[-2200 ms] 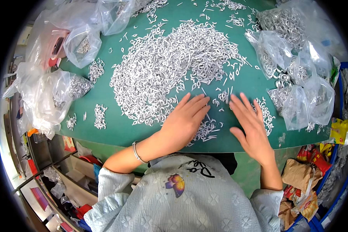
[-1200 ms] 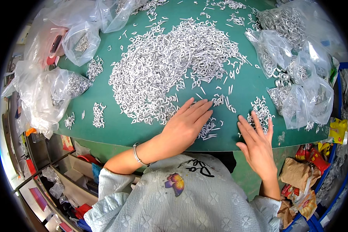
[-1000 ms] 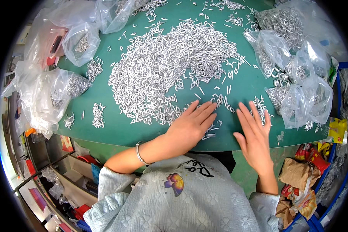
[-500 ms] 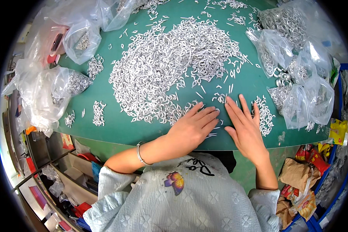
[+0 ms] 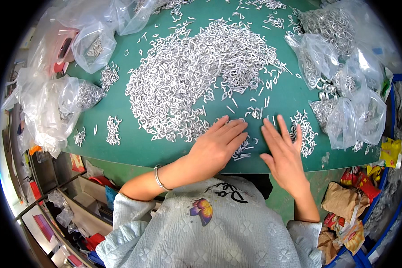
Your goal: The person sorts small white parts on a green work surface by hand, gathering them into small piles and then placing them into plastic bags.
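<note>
A wide pile of small silver metal pieces, some curved and some straight, spreads over the green tabletop. My left hand lies nearly flat at the pile's near edge, fingers stretched out and covering some pieces. A few curved and straight pieces show beside its fingertips. Fingers spread, my right hand rests on the table to the right, with nothing visible in it. Close to its outer side is a small heap of silver pieces.
Clear plastic bags of silver parts crowd the right side, and more plastic bags stand at the left. Smaller groups of pieces lie left of the pile. A drawer unit is below the table at lower left.
My left hand has shifted slightly left, uncovering pieces by its fingertips. My right hand has moved a little nearer to me, with its fingers still spread.
</note>
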Tool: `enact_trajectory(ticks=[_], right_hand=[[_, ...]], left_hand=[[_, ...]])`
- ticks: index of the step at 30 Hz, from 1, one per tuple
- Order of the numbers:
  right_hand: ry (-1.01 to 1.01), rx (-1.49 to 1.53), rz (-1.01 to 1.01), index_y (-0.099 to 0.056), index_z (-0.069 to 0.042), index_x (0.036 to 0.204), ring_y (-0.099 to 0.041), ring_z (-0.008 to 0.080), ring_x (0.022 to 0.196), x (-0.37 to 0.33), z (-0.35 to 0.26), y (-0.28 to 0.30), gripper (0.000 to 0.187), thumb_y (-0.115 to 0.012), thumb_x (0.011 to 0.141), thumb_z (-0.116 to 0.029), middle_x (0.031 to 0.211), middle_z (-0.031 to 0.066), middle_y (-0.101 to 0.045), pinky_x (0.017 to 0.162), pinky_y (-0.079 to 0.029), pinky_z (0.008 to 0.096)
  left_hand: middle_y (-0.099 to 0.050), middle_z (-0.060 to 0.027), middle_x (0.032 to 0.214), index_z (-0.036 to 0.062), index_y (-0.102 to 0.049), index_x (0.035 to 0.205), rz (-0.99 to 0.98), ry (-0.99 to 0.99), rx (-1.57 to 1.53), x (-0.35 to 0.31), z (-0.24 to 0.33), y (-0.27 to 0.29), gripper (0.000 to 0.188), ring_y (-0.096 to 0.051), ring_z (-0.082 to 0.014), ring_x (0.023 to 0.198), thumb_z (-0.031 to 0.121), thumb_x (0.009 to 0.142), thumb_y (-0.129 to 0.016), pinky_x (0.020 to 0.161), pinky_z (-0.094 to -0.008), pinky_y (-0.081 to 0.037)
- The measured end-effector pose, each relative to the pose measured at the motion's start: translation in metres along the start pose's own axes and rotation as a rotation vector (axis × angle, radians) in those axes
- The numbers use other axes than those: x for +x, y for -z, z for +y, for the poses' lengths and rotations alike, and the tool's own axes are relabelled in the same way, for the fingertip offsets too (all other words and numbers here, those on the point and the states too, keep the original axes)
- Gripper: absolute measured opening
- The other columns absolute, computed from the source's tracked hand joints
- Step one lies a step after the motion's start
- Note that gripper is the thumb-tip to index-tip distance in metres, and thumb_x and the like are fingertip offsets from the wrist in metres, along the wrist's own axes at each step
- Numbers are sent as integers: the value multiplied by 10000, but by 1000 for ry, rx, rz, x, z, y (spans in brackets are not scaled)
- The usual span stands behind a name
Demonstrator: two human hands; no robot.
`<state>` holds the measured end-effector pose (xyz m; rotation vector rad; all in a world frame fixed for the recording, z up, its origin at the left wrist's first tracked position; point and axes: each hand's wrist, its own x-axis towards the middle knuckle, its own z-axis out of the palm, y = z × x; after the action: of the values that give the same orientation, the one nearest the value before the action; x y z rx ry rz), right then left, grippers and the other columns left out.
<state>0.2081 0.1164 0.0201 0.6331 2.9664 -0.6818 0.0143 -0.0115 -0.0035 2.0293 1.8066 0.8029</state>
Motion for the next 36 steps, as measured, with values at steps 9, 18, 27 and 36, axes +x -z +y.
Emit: enact_trajectory(ticks=[9,18,27,36], right_hand=[[-13,-1,-1,-529,-14,1330,-297,323,1430,-13,4,6,573,-697,806,-173,1470,69,-439,1118,-111,652],[-87,-44,39,-517,-19,1348,-292,319,1432,-18,0,2,571,-684,827,-181,1484,65,-420,1111,-121,654],[-56,-100,-15,-490,-65,1387,-271,319,1436,-6,9,2,585,-669,850,-211,1496,26,-405,1117,-123,660],[65,66,59,-527,-47,1329,-398,309,1351,12,24,27,507,-663,851,-146,1404,72,-499,1101,-230,548]], left_hand=[[-557,-199,1311,-45,-585,1200,-20,-34,-74,1,6,-2,437,-529,-343,1247,-18,765,-624,1082,-498,-376],[-541,-223,1331,-89,-560,1222,-98,-157,-81,2,14,-11,467,-504,-361,1276,44,775,-572,1094,-498,-361],[-556,-228,1300,-106,-567,1196,-111,-160,-43,-3,13,-7,458,-501,-368,1276,53,766,-556,1098,-506,-356],[-558,-227,1295,-94,-576,1185,-82,-154,-52,-1,15,-8,440,-517,-363,1251,41,767,-564,1096,-503,-361]])
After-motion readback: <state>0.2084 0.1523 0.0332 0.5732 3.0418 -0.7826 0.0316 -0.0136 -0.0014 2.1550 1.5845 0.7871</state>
